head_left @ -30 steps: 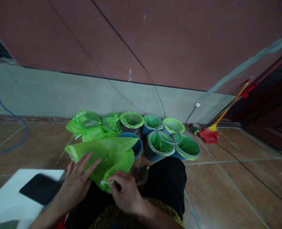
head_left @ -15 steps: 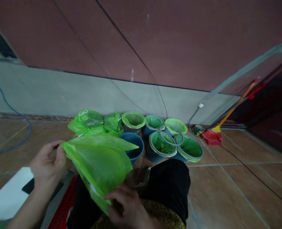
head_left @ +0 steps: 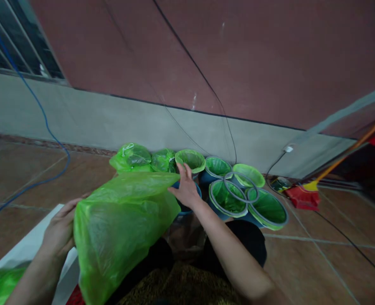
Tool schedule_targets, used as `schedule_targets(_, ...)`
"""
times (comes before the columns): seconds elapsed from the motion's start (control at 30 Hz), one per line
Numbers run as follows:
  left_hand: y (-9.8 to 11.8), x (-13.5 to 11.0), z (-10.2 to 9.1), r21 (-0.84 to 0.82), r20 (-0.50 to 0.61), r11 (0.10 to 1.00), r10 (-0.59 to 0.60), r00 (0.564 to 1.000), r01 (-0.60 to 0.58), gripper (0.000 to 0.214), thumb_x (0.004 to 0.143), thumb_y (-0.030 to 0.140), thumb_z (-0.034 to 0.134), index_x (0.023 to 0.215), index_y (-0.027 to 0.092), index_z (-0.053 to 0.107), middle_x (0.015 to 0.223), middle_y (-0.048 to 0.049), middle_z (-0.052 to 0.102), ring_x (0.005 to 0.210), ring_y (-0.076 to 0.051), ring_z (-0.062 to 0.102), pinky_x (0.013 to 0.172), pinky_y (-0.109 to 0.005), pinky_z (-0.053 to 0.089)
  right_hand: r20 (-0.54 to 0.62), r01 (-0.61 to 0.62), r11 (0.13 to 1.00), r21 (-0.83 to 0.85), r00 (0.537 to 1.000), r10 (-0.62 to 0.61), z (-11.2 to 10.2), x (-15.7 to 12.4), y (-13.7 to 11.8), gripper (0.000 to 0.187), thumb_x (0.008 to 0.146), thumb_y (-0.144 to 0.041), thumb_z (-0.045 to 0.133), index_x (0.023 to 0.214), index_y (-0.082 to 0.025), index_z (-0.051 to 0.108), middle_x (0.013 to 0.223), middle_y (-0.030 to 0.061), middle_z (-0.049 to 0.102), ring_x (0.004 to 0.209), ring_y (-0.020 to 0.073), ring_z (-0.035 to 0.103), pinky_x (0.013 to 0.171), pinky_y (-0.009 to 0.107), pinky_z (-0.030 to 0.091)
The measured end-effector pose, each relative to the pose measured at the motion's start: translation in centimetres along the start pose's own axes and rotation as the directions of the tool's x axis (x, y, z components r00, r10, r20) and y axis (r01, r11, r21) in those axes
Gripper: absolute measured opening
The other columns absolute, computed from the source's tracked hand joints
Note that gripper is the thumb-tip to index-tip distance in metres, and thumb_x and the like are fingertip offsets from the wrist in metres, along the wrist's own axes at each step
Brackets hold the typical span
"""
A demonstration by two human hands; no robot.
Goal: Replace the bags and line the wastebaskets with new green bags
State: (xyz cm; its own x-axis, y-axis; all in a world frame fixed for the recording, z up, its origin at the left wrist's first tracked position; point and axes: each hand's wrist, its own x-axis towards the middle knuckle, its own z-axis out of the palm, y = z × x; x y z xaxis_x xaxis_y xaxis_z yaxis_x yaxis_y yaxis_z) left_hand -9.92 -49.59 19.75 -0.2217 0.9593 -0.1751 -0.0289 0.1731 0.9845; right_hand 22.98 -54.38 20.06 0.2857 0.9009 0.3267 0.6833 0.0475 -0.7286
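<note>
A thin green plastic bag [head_left: 124,228], puffed out and wrinkled, hangs in front of my knees. My left hand [head_left: 60,228] is closed on its left edge, with the fingertips partly hidden by the plastic. At the bag's far right corner, my right hand [head_left: 186,188] is open, its fingers apart and stretched toward the wall. Whether it touches the plastic I cannot tell. Below that hand stands an unlined blue bin [head_left: 197,195], largely covered by the bag and the hand.
Several bins with green liners, including a front one [head_left: 227,201], stand by the wall. Loose grey rings [head_left: 241,186] lie across them. Tied green bags [head_left: 133,156] sit left. A red dustpan [head_left: 303,197], blue cable [head_left: 44,114] and white surface [head_left: 25,241] are around.
My right hand has let go of the bag's near edge and reached forward to its far right side. The bag has opened out wider. The view has turned left.
</note>
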Motion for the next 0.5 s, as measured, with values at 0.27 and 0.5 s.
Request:
schedule_targets(0.27,3.0,3.1,0.2,-0.31,0.168,0.948,-0.015,0.986,0.068,0.007,0.064,0.03,0.065,0.059,0.025,0.065,0.099,0.008,0.077,0.104,-0.022,0.062,0.08,-0.033,0.054,0.154,-0.154,0.95,0.273,0.981,0.115,-0.4,7.1,1.3,0.016,0.073,-0.013,0.058,0.08,-0.017,0.071,0.066,-0.0013,0.066,0.058,0.0132,0.058,0.06,0.025,0.047)
schedule_targets(0.5,13.0,7.3,6.2,-0.129,0.308,0.981,0.177,0.935,-0.144,0.045,0.053,0.028,0.087,0.094,0.02,0.069,0.073,0.0069,0.071,0.072,-0.012,0.057,0.074,-0.027,0.045,0.032,-0.101,0.898,0.428,0.995,0.096,-12.0,11.7,-2.7,0.028,0.063,-0.042,0.074,0.06,-0.017,0.062,0.051,-0.0048,0.053,0.047,0.0071,0.041,0.047,0.022,0.031)
